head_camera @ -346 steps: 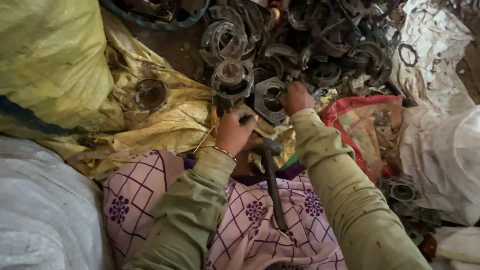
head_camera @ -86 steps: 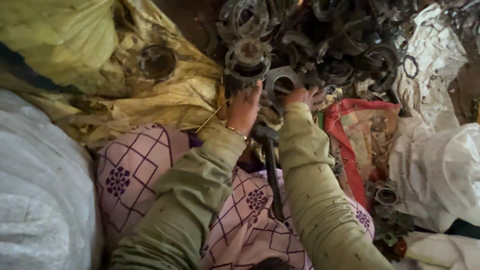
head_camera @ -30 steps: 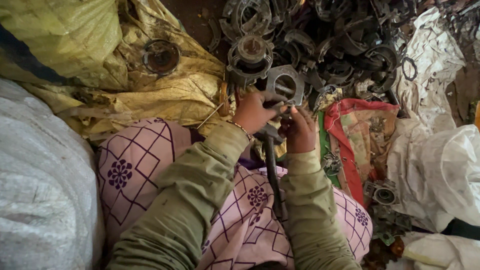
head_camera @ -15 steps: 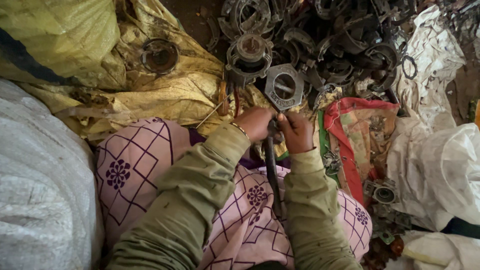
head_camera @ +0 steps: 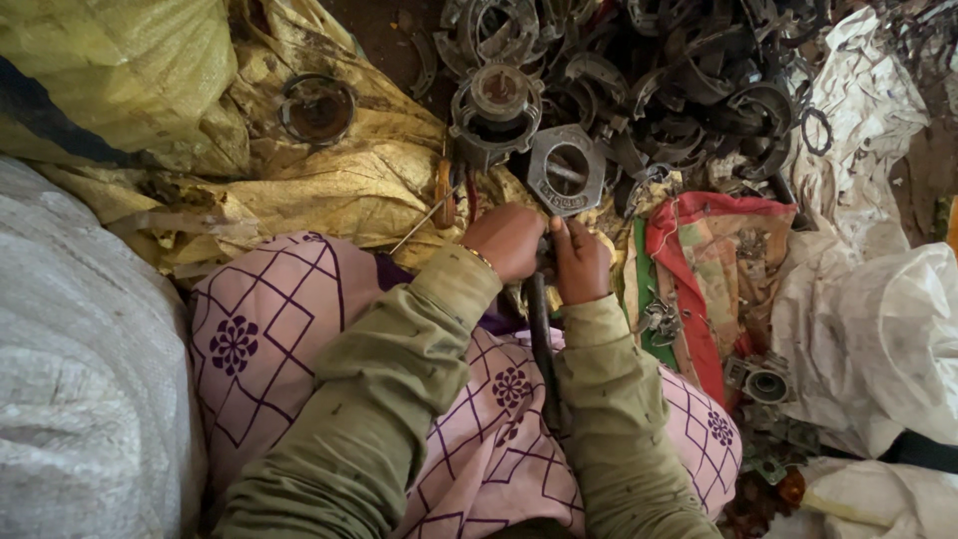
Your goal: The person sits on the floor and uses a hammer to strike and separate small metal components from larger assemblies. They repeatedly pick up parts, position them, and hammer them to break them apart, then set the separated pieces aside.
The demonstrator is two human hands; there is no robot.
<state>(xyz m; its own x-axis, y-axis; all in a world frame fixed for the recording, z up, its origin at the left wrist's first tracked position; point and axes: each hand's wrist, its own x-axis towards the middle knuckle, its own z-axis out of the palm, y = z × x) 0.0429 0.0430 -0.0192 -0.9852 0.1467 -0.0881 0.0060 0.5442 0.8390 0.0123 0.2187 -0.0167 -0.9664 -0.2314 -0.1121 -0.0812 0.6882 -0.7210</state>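
The ground here is dirt, littered with yellow woven sacks (head_camera: 329, 190), white sacks (head_camera: 90, 359) and a dark heap of scrap metal rings (head_camera: 659, 70); a person sits among it, lap covered by pink cloth with a purple diamond and flower print (head_camera: 269, 329), sleeves olive green. The landmark is a dark metal rod (head_camera: 544, 349), which runs from the lap up between both hands. The left hand (head_camera: 507, 240) lies just left of the rod's upper end, its grip curled together against the rod, a thin bangle at the wrist. The right hand (head_camera: 581, 262) is just right of the rod, its grip also closed, thumb up along the shaft; the two hands touch each other around it. Just above the rod's top, touching the fingertips, lies a grey hexagonal metal housing with a round hole (head_camera: 566, 172). Up and left of the rod stands a round bearing assembly (head_camera: 496, 105), just beside the housing. Farther left of the rod, well apart, a single metal ring (head_camera: 317, 108) rests on the yellow sacks. Right of the rod lies a red and green printed bag (head_camera: 714, 269), and below that bag, near the lap's edge, a small round metal part (head_camera: 766, 384).
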